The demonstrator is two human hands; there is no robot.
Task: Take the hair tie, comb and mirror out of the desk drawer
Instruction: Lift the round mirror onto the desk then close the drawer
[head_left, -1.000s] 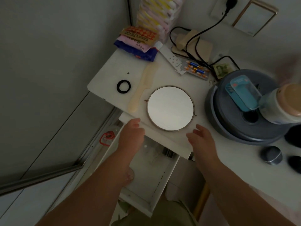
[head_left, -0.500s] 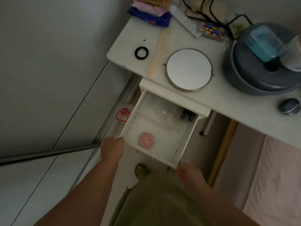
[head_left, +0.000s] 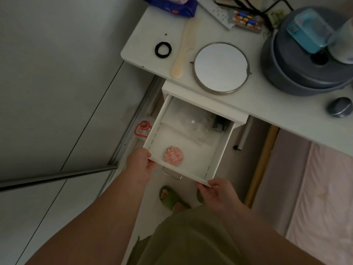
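While the white drawer [head_left: 188,142] stands pulled out below the desk [head_left: 282,115], the left hand [head_left: 140,167] grips its near left corner and the right hand [head_left: 215,192] pinches its near right corner. On the desktop lie the black hair tie [head_left: 163,49], the pale comb [head_left: 183,52] just right of it, then the round mirror [head_left: 221,66]. A pink disc [head_left: 173,156] sits inside, with what may be clear plastic behind it.

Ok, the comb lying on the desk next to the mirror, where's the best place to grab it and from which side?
Take the comb by its rounded handle end, nearest the desk's front edge. It lies flat with that end toward the person, so come from above and pinch its long sides. The mirror sits close on its right; approaching from the hair tie side probably leaves more room.
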